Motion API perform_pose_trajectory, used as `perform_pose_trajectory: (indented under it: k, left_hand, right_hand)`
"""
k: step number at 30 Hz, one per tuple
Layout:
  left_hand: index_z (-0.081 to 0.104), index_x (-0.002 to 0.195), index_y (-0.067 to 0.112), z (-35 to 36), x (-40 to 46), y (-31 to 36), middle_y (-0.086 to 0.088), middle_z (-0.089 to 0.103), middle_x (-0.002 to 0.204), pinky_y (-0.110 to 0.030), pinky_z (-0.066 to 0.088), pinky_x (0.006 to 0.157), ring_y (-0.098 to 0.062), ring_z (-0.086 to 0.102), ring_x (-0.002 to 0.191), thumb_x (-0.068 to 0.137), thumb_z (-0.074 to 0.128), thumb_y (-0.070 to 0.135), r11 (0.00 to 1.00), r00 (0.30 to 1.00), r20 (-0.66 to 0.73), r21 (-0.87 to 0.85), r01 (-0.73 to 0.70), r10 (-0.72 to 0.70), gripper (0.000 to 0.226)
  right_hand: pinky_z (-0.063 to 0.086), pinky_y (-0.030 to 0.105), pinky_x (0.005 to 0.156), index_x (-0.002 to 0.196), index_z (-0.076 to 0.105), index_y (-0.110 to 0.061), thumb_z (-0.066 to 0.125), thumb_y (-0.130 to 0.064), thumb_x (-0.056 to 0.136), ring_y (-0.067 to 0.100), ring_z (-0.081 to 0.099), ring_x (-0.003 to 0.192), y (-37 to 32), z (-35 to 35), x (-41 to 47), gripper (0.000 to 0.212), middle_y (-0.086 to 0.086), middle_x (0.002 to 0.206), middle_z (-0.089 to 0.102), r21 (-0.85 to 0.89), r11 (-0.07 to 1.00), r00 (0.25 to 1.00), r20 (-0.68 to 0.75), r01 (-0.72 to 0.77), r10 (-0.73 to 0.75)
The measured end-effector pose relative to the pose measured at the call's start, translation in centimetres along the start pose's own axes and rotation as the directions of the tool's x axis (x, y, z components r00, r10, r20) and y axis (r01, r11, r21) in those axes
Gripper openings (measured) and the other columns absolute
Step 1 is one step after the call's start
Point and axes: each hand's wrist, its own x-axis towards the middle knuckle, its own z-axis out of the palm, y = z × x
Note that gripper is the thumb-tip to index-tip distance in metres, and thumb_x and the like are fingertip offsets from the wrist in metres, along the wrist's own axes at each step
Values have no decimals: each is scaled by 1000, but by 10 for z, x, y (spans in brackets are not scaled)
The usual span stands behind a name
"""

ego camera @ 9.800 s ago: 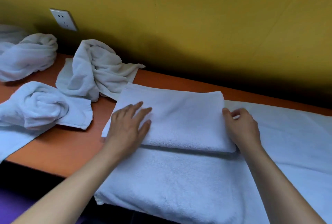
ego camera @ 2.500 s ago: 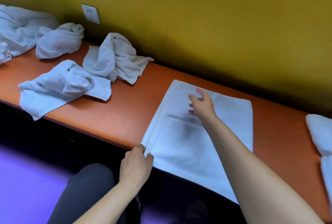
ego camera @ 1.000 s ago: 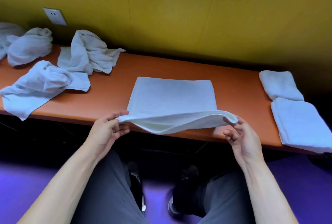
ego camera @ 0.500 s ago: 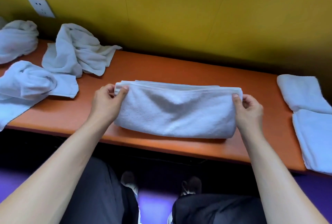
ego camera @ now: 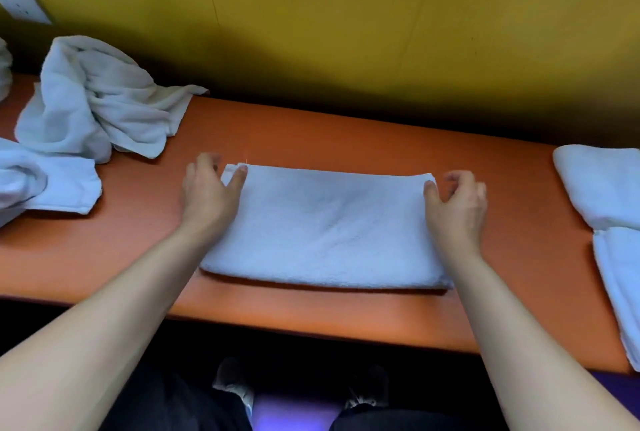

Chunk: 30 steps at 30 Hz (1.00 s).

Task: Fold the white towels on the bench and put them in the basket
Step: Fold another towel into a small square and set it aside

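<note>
A white towel (ego camera: 322,226), folded into a flat rectangle, lies in the middle of the orange bench (ego camera: 138,243). My left hand (ego camera: 207,198) is at its far left corner, thumb on top of the cloth and fingers around the edge, pinching it. At the far right corner is my right hand (ego camera: 457,205); its thumb touches the edge and its curled fingers are spread off the cloth. Two crumpled white towels (ego camera: 93,101) (ego camera: 45,185) lie at the left. Two folded towels (ego camera: 602,181) (ego camera: 620,278) lie at the right edge. No basket is in view.
A yellow wall (ego camera: 346,22) runs right behind the bench, with a white socket (ego camera: 20,1) at the upper left. My knees and shoes (ego camera: 235,385) show below the bench's front edge, over a purple floor. Bare bench surface lies on both sides of the middle towel.
The towel's near half was lifted and folded over onto the far half. It now lies flat, my hands have lowered onto the far corners and my right fingers have loosened.
</note>
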Motion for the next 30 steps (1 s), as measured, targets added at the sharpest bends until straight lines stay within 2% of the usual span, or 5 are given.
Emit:
perform_pose_trajectory:
  k: [5, 8, 17, 23, 30]
  left_hand:
    - [65, 127, 19, 22, -77, 7, -12, 59, 131, -48, 43, 91, -40, 56, 108, 93, 55, 33, 814, 849, -15, 292, -502, 529, 38]
    - [67, 126, 24, 41, -125, 11, -4, 63, 130, -44, 41, 87, -33, 58, 104, 93, 51, 33, 668, 737, 182, 323, -670, 651, 37]
    - [60, 132, 33, 40, -125, 3, 0, 49, 154, -58, 20, 116, -36, 41, 144, 96, 37, 49, 602, 742, 437, 435, -669, 509, 45]
    - [65, 124, 25, 30, -106, 5, -19, 42, 154, -57, 32, 105, -46, 43, 134, 88, 71, 27, 588, 771, 337, 505, -632, 541, 36]
    - [64, 112, 14, 14, -173, -23, -7, 61, 122, -43, 48, 89, -33, 59, 104, 76, 60, 8, 356, 448, 454, 278, -892, 770, 36]
  right_hand:
    - [37, 39, 95, 111, 64, -16, 55, -20, 84, 29, 58, 106, -2, 8, -10, 29, 3, 113, 66, -63, 777, 773, 182, 626, -608]
    - [31, 37, 110, 129, 59, -22, 52, -32, 95, 24, 53, 126, 5, 14, -15, 36, -1, 135, 59, -68, 715, 654, 470, 696, -593]
    - [41, 44, 83, 114, 69, -21, 43, -44, 90, 34, 61, 95, 24, -25, -99, 42, 5, 105, 68, -317, 841, 882, 335, 438, -333]
    - [36, 49, 98, 98, 70, -19, 55, -37, 89, 29, 57, 83, 21, -45, -168, 25, 2, 84, 63, -355, 773, 846, 314, 525, -430]
    - [32, 38, 92, 97, 68, -23, 48, -35, 87, 23, 59, 86, 22, -41, -162, 25, -4, 88, 63, -289, 814, 849, 341, 504, -404]
